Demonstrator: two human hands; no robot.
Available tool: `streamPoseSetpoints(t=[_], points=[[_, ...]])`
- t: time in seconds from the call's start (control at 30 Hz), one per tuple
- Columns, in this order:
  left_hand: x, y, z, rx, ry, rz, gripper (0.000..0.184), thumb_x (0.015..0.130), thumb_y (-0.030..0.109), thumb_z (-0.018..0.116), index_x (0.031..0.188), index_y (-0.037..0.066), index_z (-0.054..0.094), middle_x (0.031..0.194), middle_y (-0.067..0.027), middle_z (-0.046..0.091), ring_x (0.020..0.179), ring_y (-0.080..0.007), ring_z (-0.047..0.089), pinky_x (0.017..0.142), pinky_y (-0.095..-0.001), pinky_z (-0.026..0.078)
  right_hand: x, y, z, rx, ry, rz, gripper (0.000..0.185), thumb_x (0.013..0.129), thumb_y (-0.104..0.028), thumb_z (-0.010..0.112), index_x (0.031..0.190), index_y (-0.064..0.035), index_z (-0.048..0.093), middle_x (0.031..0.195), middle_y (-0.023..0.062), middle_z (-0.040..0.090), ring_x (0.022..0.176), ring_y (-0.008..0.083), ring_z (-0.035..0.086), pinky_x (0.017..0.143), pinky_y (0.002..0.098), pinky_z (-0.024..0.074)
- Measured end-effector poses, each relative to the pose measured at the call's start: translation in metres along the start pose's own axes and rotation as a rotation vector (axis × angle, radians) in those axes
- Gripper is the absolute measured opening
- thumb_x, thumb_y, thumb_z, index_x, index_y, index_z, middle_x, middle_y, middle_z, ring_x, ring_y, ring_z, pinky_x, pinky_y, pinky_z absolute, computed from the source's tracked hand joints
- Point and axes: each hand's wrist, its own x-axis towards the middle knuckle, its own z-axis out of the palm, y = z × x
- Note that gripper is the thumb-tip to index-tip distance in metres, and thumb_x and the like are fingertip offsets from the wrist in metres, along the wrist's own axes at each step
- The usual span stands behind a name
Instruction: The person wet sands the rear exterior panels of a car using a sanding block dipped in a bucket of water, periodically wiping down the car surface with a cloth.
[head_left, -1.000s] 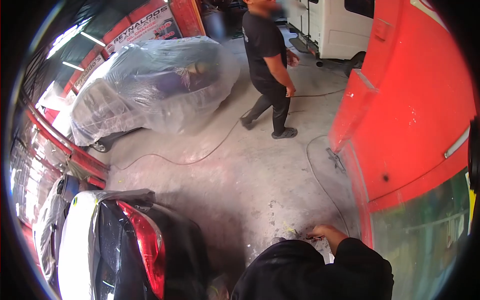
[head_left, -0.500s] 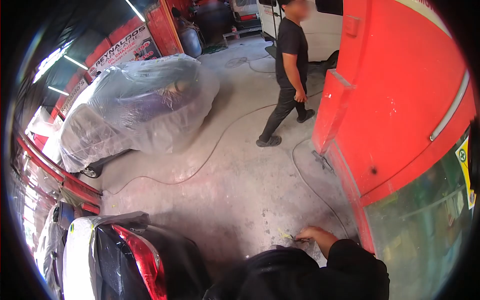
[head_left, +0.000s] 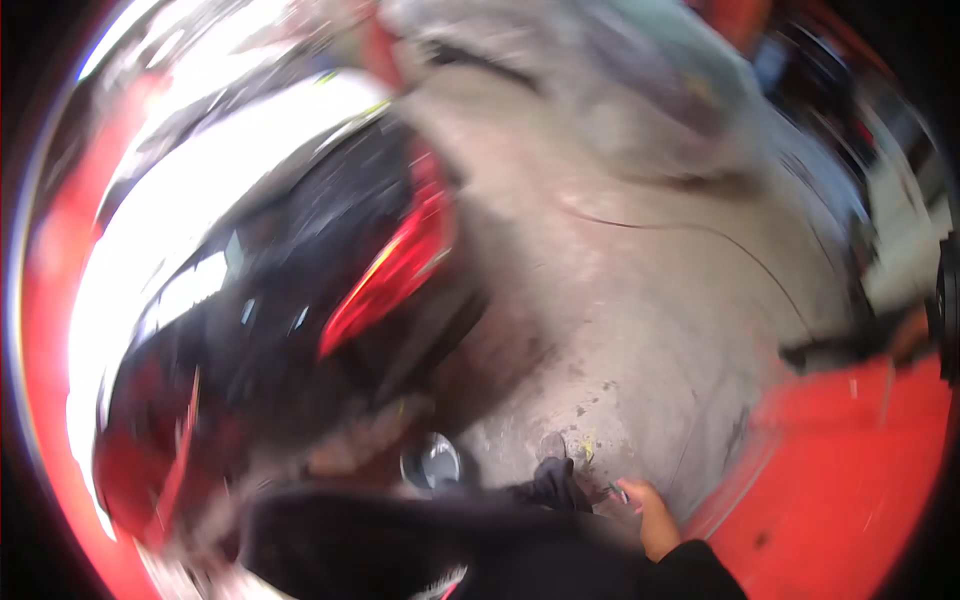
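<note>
My right hand (head_left: pixel 648 503) hangs low beside my dark clothing, below the black sleeve. Its fingers are closed round a small dark object (head_left: pixel 619 492) with a lighter part; blur and size hide its kind. My left hand cannot be made out. To my left is a black car (head_left: pixel 300 260) with a red tail light (head_left: pixel 395 265) and white sheeting (head_left: pixel 190 190) over part of it. Under its rear corner, on the floor, stands a round grey container (head_left: pixel 432 461), close to my shoe (head_left: pixel 554 445).
A plastic-covered vehicle (head_left: pixel 650 90) stands across the concrete floor (head_left: pixel 610 290). A thin hose (head_left: pixel 720 231) curves over the floor. A red wall (head_left: pixel 850 450) rises at right. Another person in dark clothing (head_left: pixel 850 340) is at the right edge, badly blurred.
My view has swung left and down, so the black car fills the left side and the covered vehicle sits higher and further right. My right hand stays low, still closed.
</note>
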Motion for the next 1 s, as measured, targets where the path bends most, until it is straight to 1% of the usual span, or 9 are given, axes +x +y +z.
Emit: streamPoseSetpoints(t=[0.1, 0.13, 0.23, 0.3, 0.33, 0.47, 0.53, 0.8, 1.0], points=[[-0.047, -0.014, 0.056, -0.041, -0.079, 0.176, 0.05, 0.112, 0.029, 0.07, 0.156, 0.005, 0.069, 0.152, -0.0142, 0.074, 0.137, -0.0294, 0.072, 0.119, -0.043, 0.055, 0.054, 0.017, 0.008, -0.21, 0.041, 0.152, 0.068, 0.11, -0.06, 0.069, 0.142, 0.0002, 0.073, 0.108, 0.0115, 0.078, 0.109, 0.026, 0.075, 0.079, 0.0518, 0.0679], [-0.055, -0.008, 0.062, -0.032, -0.115, 0.251, 0.05, 0.112, 0.029, 0.07, 0.156, 0.005, 0.069, 0.152, -0.0143, 0.074, 0.137, -0.0296, 0.072, 0.119, -0.0431, 0.055, 0.086, 0.046, 0.023, -0.162, 0.208, 0.071, 0.062, 0.114, -0.055, 0.06, 0.158, -0.0107, 0.067, 0.141, 0.017, 0.075, 0.122, 0.0389, 0.071, 0.085, 0.0559, 0.0644], [-0.068, -0.006, 0.068, -0.079, -0.176, 0.429, 0.05, 0.112, 0.029, 0.07, 0.156, 0.005, 0.069, 0.152, -0.0147, 0.073, 0.137, -0.03, 0.072, 0.119, -0.0434, 0.055, 0.088, -0.006, 0.026, -1.322, 0.095, -0.951, 0.028, 0.119, -0.031, 0.061, 0.118, -0.012, 0.081, 0.112, 0.0123, 0.078, 0.109, 0.031, 0.075, 0.091, 0.0584, 0.0574], [-0.086, -0.011, 0.064, -0.104, -0.253, 0.525, 0.05, 0.113, 0.03, 0.069, 0.156, 0.005, 0.069, 0.152, -0.0149, 0.073, 0.137, -0.0303, 0.072, 0.12, -0.0436, 0.055, 0.035, -0.046, 0.068, -0.493, 0.001, -0.363, 0.043, 0.107, -0.05, 0.064, 0.104, -0.0126, 0.086, 0.075, 0.007, 0.071, 0.067, 0.0224, 0.066, 0.063, 0.0425, 0.0512], [-0.101, -0.019, 0.056, -0.127, -0.281, 0.548, 0.05, 0.113, 0.03, 0.069, 0.156, 0.005, 0.069, 0.152, -0.015, 0.073, 0.137, -0.0304, 0.071, 0.12, -0.0437, 0.055, -0.032, -0.094, 0.109, -0.361, 0.01, -0.244, 0.045, 0.103, -0.053, 0.068, 0.108, -0.0127, 0.087, 0.078, 0.0021, 0.07, 0.065, 0.015, 0.063, 0.058, 0.0362, 0.0481], [-0.177, -0.064, 0.028, -0.185, -0.326, 0.509, 0.05, 0.113, 0.03, 0.069, 0.156, 0.005, 0.069, 0.153, -0.0155, 0.073, 0.138, -0.031, 0.071, 0.12, -0.0441, 0.055, -0.074, -0.122, 0.179, -0.377, 0.066, -0.265, 0.06, 0.104, -0.051, 0.077, 0.148, -0.0112, 0.078, 0.084, 0.0001, 0.071, 0.071, 0.0131, 0.066, 0.064, 0.0337, 0.056], [-0.2, -0.081, 0.02, -0.182, -0.326, 0.459, 0.05, 0.113, 0.031, 0.068, 0.156, 0.005, 0.069, 0.153, -0.0157, 0.073, 0.138, -0.0313, 0.071, 0.12, -0.0443, 0.055, -0.065, -0.089, 0.184, -0.351, -0.009, -0.306, 0.056, 0.106, -0.055, 0.077, 0.142, -0.0114, 0.08, 0.096, 0.0023, 0.079, 0.076, 0.0145, 0.069, 0.065, 0.0343, 0.0546], [-0.208, -0.09, 0.03, -0.182, -0.367, 0.407, 0.05, 0.114, 0.032, 0.067, 0.157, 0.006, 0.069, 0.154, -0.0166, 0.072, 0.139, -0.0325, 0.071, 0.12, -0.045, 0.055, -0.055, -0.043, 0.235, -0.426, -0.237, -0.197, 0.047, 0.102, -0.056, 0.069, 0.114, -0.0131, 0.084, 0.073, 0.0033, 0.069, 0.053, 0.016, 0.058, 0.049, 0.0357, 0.0449], [-0.217, -0.108, 0.026, -0.181, -0.491, 0.439, 0.05, 0.114, 0.033, 0.066, 0.157, 0.006, 0.068, 0.155, -0.0172, 0.072, 0.139, -0.0334, 0.071, 0.12, -0.0456, 0.055, -0.081, -0.039, 0.279, -0.278, -0.003, -0.28, 0.046, 0.1, -0.051, 0.072, 0.113, -0.0093, 0.085, 0.079, 0.0039, 0.075, 0.056, 0.0162, 0.062, 0.051, 0.0358, 0.0488]])
